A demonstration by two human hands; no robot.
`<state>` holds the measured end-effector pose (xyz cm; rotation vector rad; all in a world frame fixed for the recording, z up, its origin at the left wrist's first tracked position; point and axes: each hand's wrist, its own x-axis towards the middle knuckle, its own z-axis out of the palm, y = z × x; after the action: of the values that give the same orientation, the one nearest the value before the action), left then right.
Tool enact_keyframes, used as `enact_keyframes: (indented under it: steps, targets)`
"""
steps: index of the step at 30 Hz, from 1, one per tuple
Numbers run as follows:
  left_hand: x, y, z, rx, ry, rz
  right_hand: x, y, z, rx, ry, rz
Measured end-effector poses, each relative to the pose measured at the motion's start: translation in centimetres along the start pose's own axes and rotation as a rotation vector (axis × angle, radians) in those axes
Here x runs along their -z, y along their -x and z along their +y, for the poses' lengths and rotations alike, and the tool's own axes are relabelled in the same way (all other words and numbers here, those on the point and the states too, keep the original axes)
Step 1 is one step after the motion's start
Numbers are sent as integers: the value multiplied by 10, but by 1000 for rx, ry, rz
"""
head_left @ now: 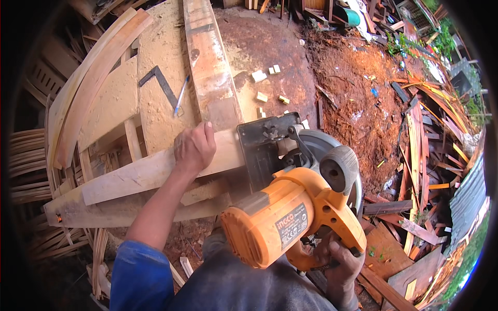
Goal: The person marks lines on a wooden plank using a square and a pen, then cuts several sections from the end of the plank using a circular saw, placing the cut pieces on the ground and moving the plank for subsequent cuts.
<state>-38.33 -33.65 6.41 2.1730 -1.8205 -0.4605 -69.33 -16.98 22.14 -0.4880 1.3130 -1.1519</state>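
Note:
My right hand [340, 264] is wrapped round the rear handle of an orange circular saw [267, 215]. The saw's dark metal base plate [254, 155] lies across the right end of a pale wooden board [129, 179]. My left hand [196, 147] presses on this board just left of the plate, its fingers curled over the far edge. Beyond that hand, a blue-and-white pen [181, 96] and a dark angle square [162, 85] lie on the dusty bench top [148, 122]. The blade's cutting edge is mostly hidden by its guard.
A thick timber beam [210, 67] runs away from me beside the square. Curved planks [98, 83] rest at the bench's left. Small wood offcuts [262, 97] dot the reddish ground [342, 67]. Scrap lumber [415, 150] and a corrugated sheet [467, 192] lie at the right.

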Motion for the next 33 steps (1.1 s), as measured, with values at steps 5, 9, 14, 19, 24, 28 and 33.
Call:
enact_keyframes:
  steps: [5, 9, 14, 19, 24, 28, 33]
  targets:
    - [0, 0, 0, -7, 2, -1, -3, -4, 0, 5, -19, 14]
    - [1, 0, 2, -4, -5, -5, -2, -7, 0, 7, -9, 3]
    - [3, 0, 2, -4, -15, -19, -3, -14, -1, 22, 31, -14]
    - [3, 0, 3, -14, 26, -18, -7, -20, -3, 29, 62, -17]
    - [5, 0, 3, -4, 31, -27, -13, -25, -6, 28, 58, -16]
    - [3, -1, 1, -2, 23, -48, -16, -29, -9, 17, 57, -8]
    - [2, -1, 0, -13, 39, -44, -19, -35, -10, 17, 29, -13]
